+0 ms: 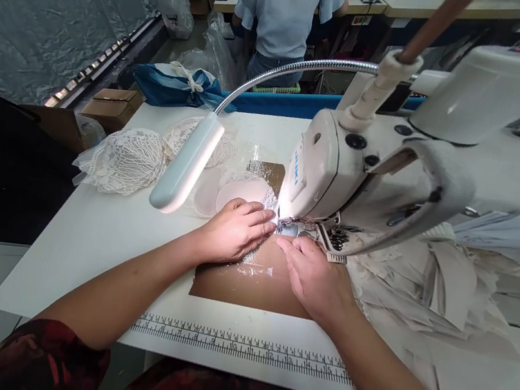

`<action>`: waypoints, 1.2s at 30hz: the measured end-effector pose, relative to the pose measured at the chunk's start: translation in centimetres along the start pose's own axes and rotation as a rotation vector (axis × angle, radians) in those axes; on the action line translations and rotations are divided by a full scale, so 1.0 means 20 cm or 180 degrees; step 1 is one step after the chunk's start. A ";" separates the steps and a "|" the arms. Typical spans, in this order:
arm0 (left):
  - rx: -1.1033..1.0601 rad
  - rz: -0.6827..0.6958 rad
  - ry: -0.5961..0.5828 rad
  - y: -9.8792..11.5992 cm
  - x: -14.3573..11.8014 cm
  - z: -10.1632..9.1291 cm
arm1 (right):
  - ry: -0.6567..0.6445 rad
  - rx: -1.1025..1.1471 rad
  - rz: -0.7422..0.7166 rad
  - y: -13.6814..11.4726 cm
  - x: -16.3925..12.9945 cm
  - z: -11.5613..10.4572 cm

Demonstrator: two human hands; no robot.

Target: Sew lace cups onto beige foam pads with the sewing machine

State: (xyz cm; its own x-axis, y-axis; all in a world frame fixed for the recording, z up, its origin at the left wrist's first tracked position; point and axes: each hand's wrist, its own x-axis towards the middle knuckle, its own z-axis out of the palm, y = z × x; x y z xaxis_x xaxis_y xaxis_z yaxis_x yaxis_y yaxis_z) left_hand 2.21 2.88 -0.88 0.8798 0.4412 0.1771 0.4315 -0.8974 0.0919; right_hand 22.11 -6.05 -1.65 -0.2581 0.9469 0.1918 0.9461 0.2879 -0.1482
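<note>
My left hand lies flat, palm down, its fingers stretched over a white lace piece beside the needle area of a white sewing machine. A pale rounded cup-like part spreads out behind those fingers. Close in front of the presser foot is my right hand, thumb reaching left and the other fingers curled in. Whatever its fingers hold, if anything, is hidden. Both hands rest over a brown plate on the white table.
A lamp on a bendy metal neck hangs left of the machine. Stacked lace cups lie at the table's left; loose pale fabric pieces heap at right. A ruler strip runs along the front edge. A person sits beyond.
</note>
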 end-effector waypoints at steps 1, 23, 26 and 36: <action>0.0048 -0.0002 -0.0007 0.00 0.00 0.00 | 0.0008 -0.0001 -0.0016 0.00 0.00 0.00; -0.0270 -0.0168 -0.0436 0.15 -0.04 -0.09 | 0.0182 0.0533 -0.0326 0.05 -0.05 -0.07; -0.0269 -0.0176 -0.0416 0.15 -0.04 -0.07 | -0.0018 0.0690 -0.0600 0.05 -0.07 -0.09; -0.0322 -0.0133 -0.0406 0.14 -0.04 -0.07 | -0.0176 0.0645 -0.0840 0.06 -0.08 -0.07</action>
State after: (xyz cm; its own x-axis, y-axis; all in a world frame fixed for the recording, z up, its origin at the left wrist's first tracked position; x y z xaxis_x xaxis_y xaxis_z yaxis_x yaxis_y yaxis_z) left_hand 2.46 0.11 0.67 0.8824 0.4683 0.0457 0.4517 -0.8704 0.1960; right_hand 23.98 -7.50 -0.77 -0.5044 0.8407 0.1972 0.7887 0.5415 -0.2912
